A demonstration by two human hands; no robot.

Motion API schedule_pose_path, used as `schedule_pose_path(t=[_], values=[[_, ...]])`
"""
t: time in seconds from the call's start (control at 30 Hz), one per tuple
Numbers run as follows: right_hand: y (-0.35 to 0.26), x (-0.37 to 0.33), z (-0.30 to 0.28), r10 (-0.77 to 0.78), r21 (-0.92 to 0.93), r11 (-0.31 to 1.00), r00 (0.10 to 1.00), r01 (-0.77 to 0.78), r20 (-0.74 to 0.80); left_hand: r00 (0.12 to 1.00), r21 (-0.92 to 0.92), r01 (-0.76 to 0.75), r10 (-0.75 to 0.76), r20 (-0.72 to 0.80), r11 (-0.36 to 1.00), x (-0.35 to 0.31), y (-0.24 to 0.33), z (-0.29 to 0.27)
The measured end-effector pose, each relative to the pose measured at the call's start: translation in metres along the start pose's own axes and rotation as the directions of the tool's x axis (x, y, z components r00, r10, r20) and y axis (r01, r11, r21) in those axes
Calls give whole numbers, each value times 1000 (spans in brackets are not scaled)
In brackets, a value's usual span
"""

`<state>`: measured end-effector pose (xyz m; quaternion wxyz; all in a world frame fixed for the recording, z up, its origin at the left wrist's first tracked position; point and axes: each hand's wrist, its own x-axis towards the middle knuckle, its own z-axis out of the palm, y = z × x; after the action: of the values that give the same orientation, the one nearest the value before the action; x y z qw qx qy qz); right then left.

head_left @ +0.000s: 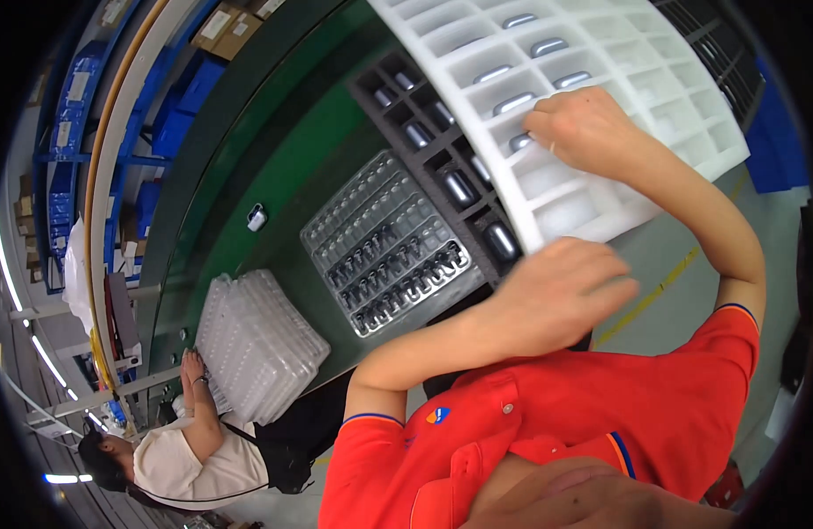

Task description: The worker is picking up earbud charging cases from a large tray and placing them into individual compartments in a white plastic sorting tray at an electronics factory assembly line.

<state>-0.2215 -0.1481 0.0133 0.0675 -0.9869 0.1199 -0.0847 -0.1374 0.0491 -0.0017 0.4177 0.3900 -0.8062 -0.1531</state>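
Observation:
A white foam grid tray (689, 106) lies tilted over a black compartment tray (398, 97); both hold shiny silver capsule-shaped parts in their cells. My right hand (587, 128) is over the white tray, with curled fingertips pinching one silver part (519, 141) in a cell. My left hand (561, 295) lies flat with fingers stretched out, just at the white tray's near edge and beside the black tray's end, holding nothing that I can see. A silver part (502, 240) in the black tray sits close to its knuckles.
A clear blister tray (380, 247) with rows of small dark pieces lies on the green table (283, 150). A stack of clear trays (257, 344) stands at the table edge, with a co-worker's hand (193, 366) on it. A small white object (257, 217) lies apart. Blue shelving (71, 106) stands beyond.

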Motion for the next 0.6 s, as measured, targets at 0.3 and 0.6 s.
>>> schedule_pose_path(t=[0.3,0.6], values=[[-6,10,6,61,245,962,968,-122,243,654,-696,415,-724,-219,585,-47,-66,-83],[-64,-17,-18,131,582,812,958,46,-257,681,-874,466,-686,255,138,-53,-67,-76]])
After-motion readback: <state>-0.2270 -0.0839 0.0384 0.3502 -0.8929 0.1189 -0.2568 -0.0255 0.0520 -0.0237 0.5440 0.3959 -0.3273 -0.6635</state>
